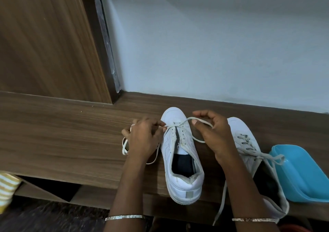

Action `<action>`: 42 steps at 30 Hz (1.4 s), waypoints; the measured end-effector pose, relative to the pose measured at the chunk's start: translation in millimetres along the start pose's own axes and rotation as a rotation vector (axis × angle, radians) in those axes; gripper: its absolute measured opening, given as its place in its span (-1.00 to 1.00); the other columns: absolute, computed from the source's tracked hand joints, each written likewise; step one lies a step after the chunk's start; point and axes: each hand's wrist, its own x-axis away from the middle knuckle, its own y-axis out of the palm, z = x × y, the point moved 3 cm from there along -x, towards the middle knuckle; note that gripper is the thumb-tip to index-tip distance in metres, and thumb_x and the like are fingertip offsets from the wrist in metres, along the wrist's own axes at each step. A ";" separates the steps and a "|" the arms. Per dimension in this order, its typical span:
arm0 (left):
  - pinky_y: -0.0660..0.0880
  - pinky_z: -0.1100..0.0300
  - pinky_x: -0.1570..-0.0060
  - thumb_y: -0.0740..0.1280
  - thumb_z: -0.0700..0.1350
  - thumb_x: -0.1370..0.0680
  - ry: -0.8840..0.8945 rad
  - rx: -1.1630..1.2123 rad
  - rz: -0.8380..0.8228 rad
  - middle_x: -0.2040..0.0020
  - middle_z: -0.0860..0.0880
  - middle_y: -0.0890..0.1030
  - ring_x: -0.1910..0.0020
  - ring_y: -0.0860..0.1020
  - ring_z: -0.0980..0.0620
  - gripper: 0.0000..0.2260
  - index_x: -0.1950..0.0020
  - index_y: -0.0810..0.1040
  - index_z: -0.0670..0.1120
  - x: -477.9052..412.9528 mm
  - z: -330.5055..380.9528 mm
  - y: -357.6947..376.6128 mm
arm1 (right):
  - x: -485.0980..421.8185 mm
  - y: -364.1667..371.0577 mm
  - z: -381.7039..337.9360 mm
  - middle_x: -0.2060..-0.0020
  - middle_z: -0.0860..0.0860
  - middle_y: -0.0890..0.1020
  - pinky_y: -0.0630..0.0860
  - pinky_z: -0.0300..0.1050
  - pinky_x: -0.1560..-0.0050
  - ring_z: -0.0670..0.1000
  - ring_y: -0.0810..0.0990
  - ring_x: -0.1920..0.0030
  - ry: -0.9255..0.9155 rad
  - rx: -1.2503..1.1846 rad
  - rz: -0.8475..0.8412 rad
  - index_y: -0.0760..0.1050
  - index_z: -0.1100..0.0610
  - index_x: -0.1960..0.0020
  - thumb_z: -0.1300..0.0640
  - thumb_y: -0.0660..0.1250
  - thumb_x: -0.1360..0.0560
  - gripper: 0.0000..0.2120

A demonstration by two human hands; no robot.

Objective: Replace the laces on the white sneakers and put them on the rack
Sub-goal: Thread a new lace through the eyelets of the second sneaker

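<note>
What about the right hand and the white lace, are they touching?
Touching. The head view shows the right hand pinching the lace between thumb and fingers, above the toe of the unlaced sneaker.

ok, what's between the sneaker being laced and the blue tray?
The second white sneaker, already laced, its bow reaching the blue tray's rim. The right hand, gripping the first sneaker's lace, overlaps the gap. Head view.

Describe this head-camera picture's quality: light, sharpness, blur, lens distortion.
Head view: soft, even light, no glare; the left hand, right hand, lace and centre sneaker are sharp; the floor at bottom left is smeared; the wide lens makes the door frame lean.
</note>
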 end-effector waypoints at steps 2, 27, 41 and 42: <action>-0.02 0.06 -0.06 0.41 0.11 -0.54 -0.010 0.022 0.018 0.10 0.21 0.59 -0.20 0.40 0.11 -0.92 0.01 0.64 0.18 0.7 -0.5 -0.4 | -0.1 1.4 1.6 0.04 -0.17 0.69 0.56 -0.01 -0.13 -0.14 0.63 -0.06 -0.048 0.270 0.053 0.64 -0.05 0.02 0.20 0.47 -0.48 -0.83; 0.53 0.13 0.09 0.40 -0.14 -0.58 -0.233 0.772 0.376 0.08 0.05 0.66 0.15 0.57 0.14 -0.91 -0.06 0.58 -0.01 -5.4 -38.1 -19.0 | 5.8 47.3 5.0 0.07 -0.06 0.60 0.46 -0.15 0.02 -0.06 0.57 0.04 -0.306 0.479 -0.162 0.62 0.09 0.10 0.29 0.32 -0.58 -0.83; 0.42 0.16 0.33 0.48 0.03 -0.52 0.060 0.634 -0.239 0.32 0.04 0.61 0.35 0.46 0.12 -0.86 0.17 0.70 -0.01 -2.5 -7.0 -2.5 | -1.4 14.3 -4.3 0.36 -0.11 0.59 0.44 -0.24 0.30 -0.14 0.50 0.36 0.021 -0.291 0.079 0.52 0.08 0.01 0.25 0.21 -0.68 -0.83; 0.39 0.21 0.36 0.46 0.00 -0.54 0.017 0.745 -0.227 0.33 0.00 0.61 0.37 0.45 0.11 -0.84 0.19 0.70 -0.03 -2.0 -7.0 -7.2 | -2.3 11.7 -3.1 0.36 -0.08 0.58 0.44 -0.23 0.32 -0.13 0.51 0.37 0.034 -0.302 0.107 0.53 0.08 0.02 0.26 0.21 -0.67 -0.83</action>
